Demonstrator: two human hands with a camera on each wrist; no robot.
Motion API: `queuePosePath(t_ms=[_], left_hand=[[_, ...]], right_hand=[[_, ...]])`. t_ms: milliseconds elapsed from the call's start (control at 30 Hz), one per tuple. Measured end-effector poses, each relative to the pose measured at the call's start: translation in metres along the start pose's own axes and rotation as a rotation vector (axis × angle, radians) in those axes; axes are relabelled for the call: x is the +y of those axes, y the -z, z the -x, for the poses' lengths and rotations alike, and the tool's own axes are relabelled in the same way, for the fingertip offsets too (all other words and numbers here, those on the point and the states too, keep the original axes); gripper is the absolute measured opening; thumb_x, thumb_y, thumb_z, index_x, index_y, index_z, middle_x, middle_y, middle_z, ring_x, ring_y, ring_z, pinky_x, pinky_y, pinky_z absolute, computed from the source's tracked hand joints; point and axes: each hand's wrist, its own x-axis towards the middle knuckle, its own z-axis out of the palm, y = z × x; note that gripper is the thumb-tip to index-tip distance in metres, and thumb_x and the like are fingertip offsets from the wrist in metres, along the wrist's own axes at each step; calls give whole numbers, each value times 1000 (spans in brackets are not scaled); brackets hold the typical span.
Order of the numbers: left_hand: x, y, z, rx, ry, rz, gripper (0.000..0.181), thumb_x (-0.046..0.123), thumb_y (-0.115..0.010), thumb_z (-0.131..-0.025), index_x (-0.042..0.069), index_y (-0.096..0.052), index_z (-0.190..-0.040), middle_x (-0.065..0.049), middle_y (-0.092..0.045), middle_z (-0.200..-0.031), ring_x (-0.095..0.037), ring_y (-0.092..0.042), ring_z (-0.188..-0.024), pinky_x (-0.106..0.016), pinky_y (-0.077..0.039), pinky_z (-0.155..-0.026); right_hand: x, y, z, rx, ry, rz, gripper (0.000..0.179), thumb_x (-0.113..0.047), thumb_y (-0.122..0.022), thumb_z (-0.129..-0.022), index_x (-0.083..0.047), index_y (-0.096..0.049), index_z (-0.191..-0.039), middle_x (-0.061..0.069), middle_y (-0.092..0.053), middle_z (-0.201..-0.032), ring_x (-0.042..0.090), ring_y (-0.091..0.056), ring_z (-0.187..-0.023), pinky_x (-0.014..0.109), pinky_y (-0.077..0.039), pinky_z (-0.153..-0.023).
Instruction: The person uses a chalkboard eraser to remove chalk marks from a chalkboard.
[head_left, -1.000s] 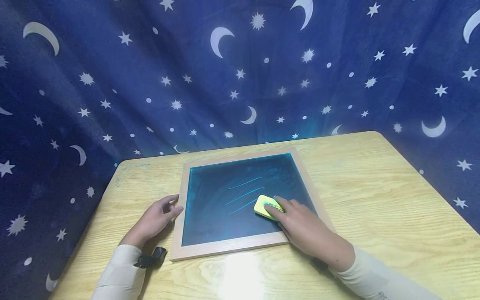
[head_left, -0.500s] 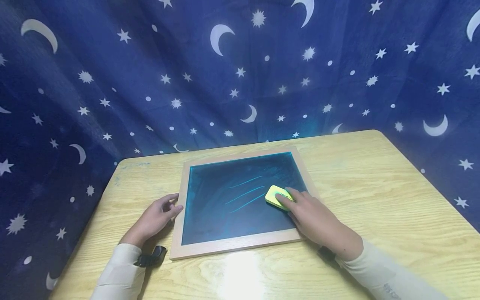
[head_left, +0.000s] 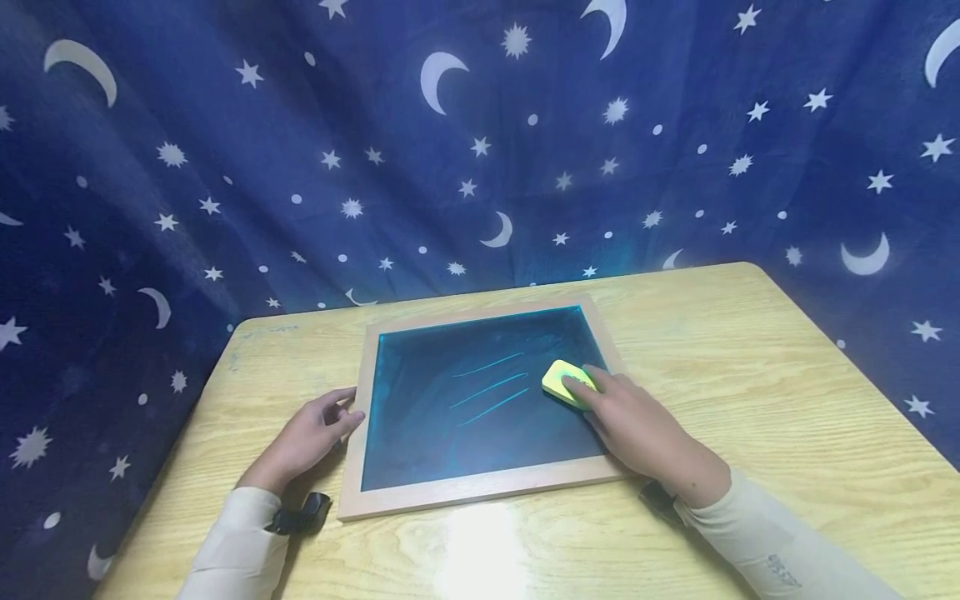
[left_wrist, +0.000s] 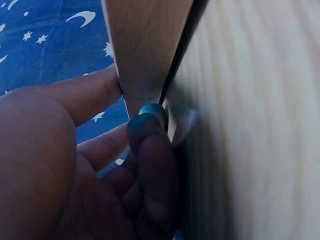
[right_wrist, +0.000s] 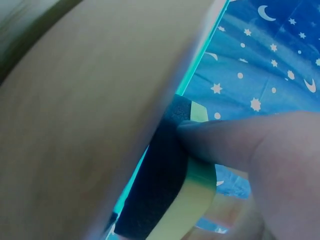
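A chalkboard (head_left: 480, 482) in a pale wooden frame lies on the table. Three thin blue chalk lines (head_left: 489, 385) slant across it, with faint smears around them. My right hand (head_left: 641, 427) grips a yellow eraser (head_left: 558, 377) between thumb and fingers, over the board's right part. Its black felt (right_wrist: 160, 170) faces the board in the right wrist view. At the frame's left side, my left hand (head_left: 303, 437) holds the edge, thumb against the wood and fingers curled beside it. Down there in the left wrist view, a blue-tinted fingertip (left_wrist: 142, 125) shows; whether anything sits between the fingers is unclear.
The board rests on a light wood-grain table (head_left: 750, 375) with bluish marks at its far left corner. A dark blue curtain (head_left: 390, 167) with moons and stars hangs behind and beside it. Dark straps (head_left: 303, 515) circle the wrists.
My right hand has slid the eraser up and to the right across the board, away from the chalk lines. The three lines and my left hand stay as they were.
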Motion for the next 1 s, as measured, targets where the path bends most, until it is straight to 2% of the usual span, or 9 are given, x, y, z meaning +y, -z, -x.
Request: queuePosePath(t_ms=[533,700,1000], left_hand=[[2,-1,1,-4,13,-8,68,41,-57,-101,-3,-39,-150,-7,-62,-96,-17,-56,-86,-33,-45,-79],[3,0,-1,-6,8,-5,69,43,-56,-102,-3,-38,-151,-7,-62,-98,-18,-56,-87,-33,-45,-78],[2,0,-2,0,18,-16,68,41,-57,-102,-3,-38,-150,-8,-62,-99,-18,-56,-88,-32,-46,-77]], right_hand=[[4,-3,-2,52,3,21,44,-3,-65,-93,-11,-61,-136,25,-62,-124,41,-63,-104,53,-52,-88],[6,-2,-4,56,16,52,44,-4,-64,-94,-11,-60,-136,25,-61,-125,41,-62,-104,54,-52,-85],[-4,-3,-6,32,-4,39,45,-3,-62,-94,-13,-59,-138,26,-58,-131,44,-61,-106,57,-51,-82]])
